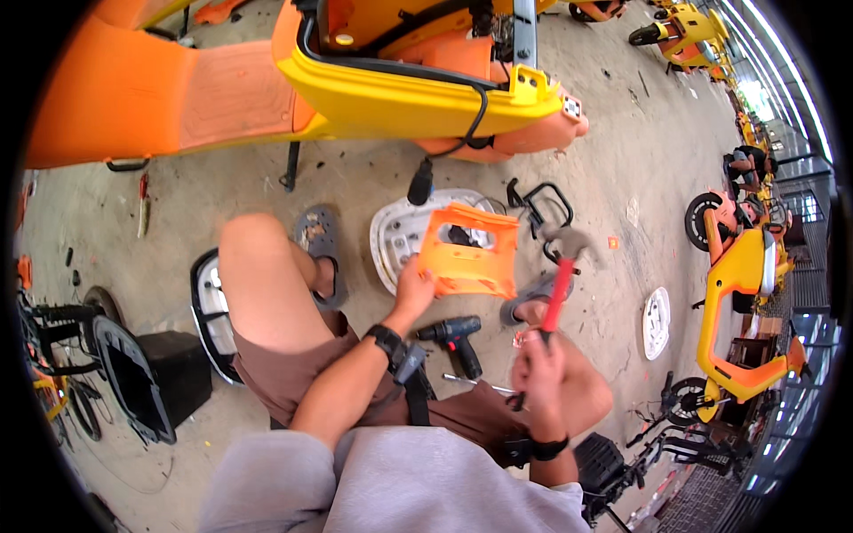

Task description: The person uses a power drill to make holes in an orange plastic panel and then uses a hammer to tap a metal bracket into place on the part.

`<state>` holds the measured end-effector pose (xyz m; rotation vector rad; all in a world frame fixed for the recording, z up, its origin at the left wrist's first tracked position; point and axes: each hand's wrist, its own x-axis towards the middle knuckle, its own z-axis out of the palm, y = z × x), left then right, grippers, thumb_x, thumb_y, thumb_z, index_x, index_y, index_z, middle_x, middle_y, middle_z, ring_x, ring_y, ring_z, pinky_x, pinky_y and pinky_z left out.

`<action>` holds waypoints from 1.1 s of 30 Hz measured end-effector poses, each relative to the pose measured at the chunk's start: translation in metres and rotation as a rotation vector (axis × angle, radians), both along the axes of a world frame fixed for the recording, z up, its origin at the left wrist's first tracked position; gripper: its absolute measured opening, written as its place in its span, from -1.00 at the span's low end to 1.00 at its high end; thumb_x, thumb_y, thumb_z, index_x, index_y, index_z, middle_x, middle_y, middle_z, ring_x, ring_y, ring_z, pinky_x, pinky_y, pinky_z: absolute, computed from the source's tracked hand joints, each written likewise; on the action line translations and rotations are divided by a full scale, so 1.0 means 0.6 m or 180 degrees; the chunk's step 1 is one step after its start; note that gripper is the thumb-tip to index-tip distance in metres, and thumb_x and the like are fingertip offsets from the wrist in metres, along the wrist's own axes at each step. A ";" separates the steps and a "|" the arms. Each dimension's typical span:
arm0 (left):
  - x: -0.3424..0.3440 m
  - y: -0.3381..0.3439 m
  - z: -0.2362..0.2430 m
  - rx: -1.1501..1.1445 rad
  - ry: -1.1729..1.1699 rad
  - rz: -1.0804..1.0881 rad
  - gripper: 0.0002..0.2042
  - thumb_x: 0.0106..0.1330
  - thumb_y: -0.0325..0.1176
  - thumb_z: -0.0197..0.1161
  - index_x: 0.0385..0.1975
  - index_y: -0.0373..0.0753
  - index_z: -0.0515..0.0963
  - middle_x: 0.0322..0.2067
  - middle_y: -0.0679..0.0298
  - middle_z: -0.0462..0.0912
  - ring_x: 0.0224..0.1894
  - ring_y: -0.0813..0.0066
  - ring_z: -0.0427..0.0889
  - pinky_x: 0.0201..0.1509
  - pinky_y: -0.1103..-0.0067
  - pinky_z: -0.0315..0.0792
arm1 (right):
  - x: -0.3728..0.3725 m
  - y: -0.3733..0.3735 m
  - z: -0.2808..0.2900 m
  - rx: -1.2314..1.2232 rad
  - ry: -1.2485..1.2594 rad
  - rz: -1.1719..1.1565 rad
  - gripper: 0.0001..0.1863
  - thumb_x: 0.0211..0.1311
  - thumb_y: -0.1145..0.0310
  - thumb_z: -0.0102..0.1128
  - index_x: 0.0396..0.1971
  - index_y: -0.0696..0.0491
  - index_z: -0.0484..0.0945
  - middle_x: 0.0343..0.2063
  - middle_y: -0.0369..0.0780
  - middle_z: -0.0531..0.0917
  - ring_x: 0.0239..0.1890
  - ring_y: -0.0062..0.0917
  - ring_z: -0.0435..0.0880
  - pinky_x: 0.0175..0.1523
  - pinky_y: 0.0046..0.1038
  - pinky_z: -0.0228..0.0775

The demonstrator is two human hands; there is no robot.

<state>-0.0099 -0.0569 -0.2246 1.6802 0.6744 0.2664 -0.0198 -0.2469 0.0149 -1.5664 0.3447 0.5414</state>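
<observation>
My left hand (pixel 416 289) is closed on the near left edge of an orange plastic panel (pixel 484 273) with a cut-out in its middle. My right hand (pixel 538 362) grips a hammer (pixel 560 289) by its red and black handle; the hammer's head is up, blurred, just right of the panel. Behind the panel and partly hidden by it lies a white oval plastic cover (pixel 391 233). A dark cordless drill (pixel 459 345) rests on the floor between my legs, below the panel. Close to my right hand, a thin metal rod (pixel 473 383) is partly covered by that hand.
Ahead stands a yellow and orange scooter (pixel 400 98) with an open body and a hanging cable. A black bent bracket (pixel 549 202) lies beyond the hammer. Left is a black bin (pixel 169 377); right, a small white cover (pixel 656 323) and a scooter frame (pixel 721 346). A person (pixel 751 167) crouches far right.
</observation>
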 end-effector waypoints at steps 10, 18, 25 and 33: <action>0.061 0.072 0.379 -0.3086 -0.0306 -0.1750 -0.35 0.15 -0.78 -0.05 0.30 -0.28 0.08 -0.03 0.04 0.55 -0.18 0.20 0.70 -0.16 0.40 0.68 | -0.018 0.019 -0.042 0.0690 -0.1380 0.0373 -0.57 0.48 0.04 -0.09 -0.36 0.15 0.42 -0.75 -0.36 0.41 -0.77 -0.78 0.30 -0.67 -0.69 0.05; 0.073 0.128 0.466 -0.2075 -0.0580 -0.1833 -0.66 0.32 -0.59 0.13 0.07 -0.42 0.31 -0.21 0.03 0.62 -0.38 0.29 0.70 -0.38 0.51 0.64 | -0.028 0.027 -0.065 0.1110 -0.2059 0.0049 -0.46 0.46 -0.07 -0.13 -0.35 0.20 0.40 -0.72 -0.33 0.40 -0.78 -0.75 0.31 -0.67 -0.65 0.04; 0.063 0.118 0.453 -0.2105 -0.0677 -0.1553 -0.73 0.35 -0.46 0.18 -0.03 -0.41 0.37 -0.29 0.06 0.63 -0.50 0.38 0.66 -0.55 0.61 0.53 | -0.016 0.056 -0.046 0.0640 -0.2448 0.0315 -0.39 0.43 -0.16 -0.16 -0.32 0.21 0.41 -0.73 -0.28 0.41 -0.81 -0.73 0.30 -0.71 -0.66 0.06; 0.064 0.125 0.451 -0.1980 -0.0861 -0.1318 -0.66 0.49 -0.23 -0.04 0.01 -0.42 0.37 -0.33 0.06 0.63 -0.52 0.38 0.65 -0.60 0.64 0.45 | -0.009 0.081 -0.065 0.0835 -0.2510 0.0118 -0.41 0.44 -0.16 -0.17 -0.30 0.19 0.40 -0.72 -0.29 0.40 -0.80 -0.73 0.31 -0.70 -0.67 0.06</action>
